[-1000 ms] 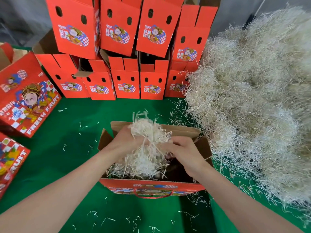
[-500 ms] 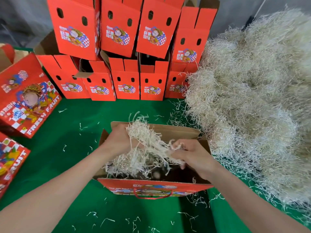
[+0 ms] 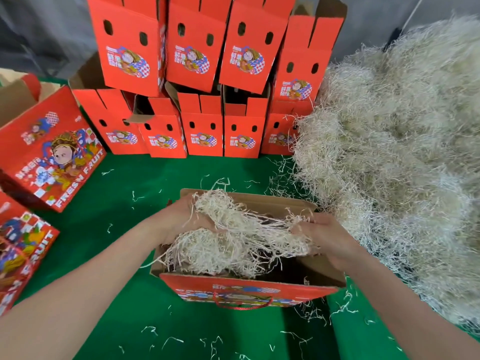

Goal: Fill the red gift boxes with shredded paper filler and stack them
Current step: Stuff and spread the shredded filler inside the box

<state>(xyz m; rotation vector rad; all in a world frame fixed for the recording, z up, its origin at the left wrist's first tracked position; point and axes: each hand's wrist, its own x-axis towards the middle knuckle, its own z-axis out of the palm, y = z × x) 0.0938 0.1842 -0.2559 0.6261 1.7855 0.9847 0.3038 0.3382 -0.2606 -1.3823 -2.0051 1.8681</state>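
At desk centre, the open red gift box [image 3: 249,289] sits partly filled. The left hand [image 3: 181,219] and right hand [image 3: 327,235] each grip one end of a shredded paper clump [image 3: 241,229] stretched over it. Filling step; next probably calls for spreading and pressing it down evenly. Green desk [image 3: 130,190] with loose strands [image 3: 171,340], filler heap [image 3: 389,152] at right, stacked boxes [image 3: 202,74] behind.

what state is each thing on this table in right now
front box: upright, flaps open, partly filled
clump of paper: stretched between both hands above the front box
left hand: grips the clump
right hand: grips the clump's other end
paper pile: loose heap right of the front box
back boxes: stacked in two rows
left boxes: tilted, apart from the stack
green cloth: strewn with stray strands
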